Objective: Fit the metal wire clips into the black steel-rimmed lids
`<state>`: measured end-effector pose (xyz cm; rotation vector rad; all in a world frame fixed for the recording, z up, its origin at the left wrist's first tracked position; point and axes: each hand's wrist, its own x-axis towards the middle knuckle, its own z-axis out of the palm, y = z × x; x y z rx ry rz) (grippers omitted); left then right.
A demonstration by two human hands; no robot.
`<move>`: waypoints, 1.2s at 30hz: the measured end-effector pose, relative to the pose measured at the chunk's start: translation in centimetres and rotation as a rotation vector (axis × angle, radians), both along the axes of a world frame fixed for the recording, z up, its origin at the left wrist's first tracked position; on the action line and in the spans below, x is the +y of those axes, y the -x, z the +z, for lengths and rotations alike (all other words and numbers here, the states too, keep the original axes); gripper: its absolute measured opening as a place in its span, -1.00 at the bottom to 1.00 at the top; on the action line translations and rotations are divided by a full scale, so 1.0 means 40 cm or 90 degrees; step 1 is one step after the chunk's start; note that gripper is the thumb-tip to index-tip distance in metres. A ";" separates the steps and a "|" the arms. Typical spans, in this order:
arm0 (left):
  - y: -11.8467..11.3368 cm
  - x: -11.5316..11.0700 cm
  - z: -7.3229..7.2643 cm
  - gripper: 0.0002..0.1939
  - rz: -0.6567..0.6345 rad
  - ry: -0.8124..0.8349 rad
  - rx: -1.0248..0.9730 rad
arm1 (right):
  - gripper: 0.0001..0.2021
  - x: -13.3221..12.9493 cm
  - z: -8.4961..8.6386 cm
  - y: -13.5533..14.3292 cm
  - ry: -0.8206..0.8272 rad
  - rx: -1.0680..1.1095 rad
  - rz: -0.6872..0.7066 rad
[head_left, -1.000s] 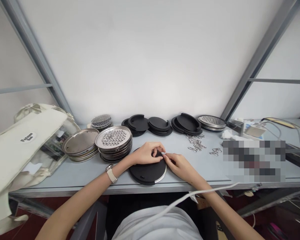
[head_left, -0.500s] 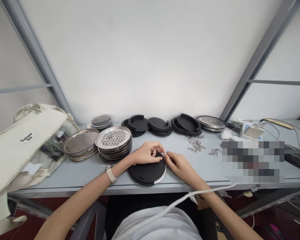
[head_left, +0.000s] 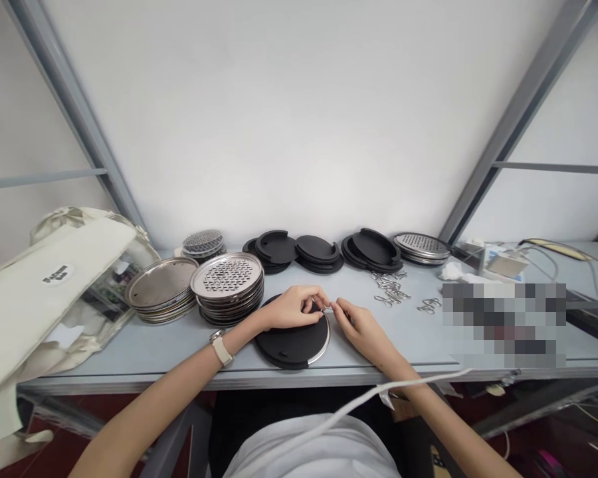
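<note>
A round black disc, with a silver metal rim showing along its right side, lies flat near the table's front edge. My left hand rests over its upper part, thumb and fingers drawn together in a pinch. Just to the right, my right hand is also pinched, its fingertips close to those of the left. A tiny shiny bit seems to be between the fingertips, too small to name. To the right of the hands lie loose bent-wire metal clips.
At the left are stacks of metal grater discs and plain metal discs, beside a cream bag. Black round holders line the wall. More grater discs sit back right. A white cord crosses in front of my body.
My right fingertips have drawn slightly to the right, off the disc's edge. My left hand stays nearly in place, and the disc has hardly moved.
</note>
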<state>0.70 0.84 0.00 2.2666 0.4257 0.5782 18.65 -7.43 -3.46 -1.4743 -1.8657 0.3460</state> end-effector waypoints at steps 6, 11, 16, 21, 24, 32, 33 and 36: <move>-0.001 0.000 0.000 -0.86 0.029 -0.007 0.005 | -0.71 -0.004 0.002 0.000 0.014 -0.009 0.013; -0.001 0.000 0.001 -0.86 0.044 -0.021 0.000 | -0.69 -0.015 0.014 0.007 0.022 -0.027 0.042; -0.002 -0.001 0.006 -0.85 0.062 -0.067 -0.040 | -0.70 -0.020 0.025 0.013 0.021 -0.043 0.057; -0.001 0.002 0.002 -0.83 0.074 -0.078 -0.042 | -0.69 -0.020 0.027 0.015 0.015 -0.045 0.057; 0.000 0.002 0.000 -0.84 0.077 -0.079 -0.043 | -0.69 -0.018 0.024 0.014 0.023 -0.062 0.056; 0.000 0.005 -0.010 -0.85 0.095 -0.121 -0.029 | -0.68 -0.010 0.010 0.011 0.018 -0.105 0.045; 0.000 0.004 -0.010 -0.85 0.097 -0.126 -0.026 | -0.68 -0.010 0.010 0.011 0.017 -0.108 0.043; 0.000 0.002 -0.009 -0.86 0.099 -0.132 -0.026 | -0.67 -0.009 0.010 0.011 0.013 -0.109 0.041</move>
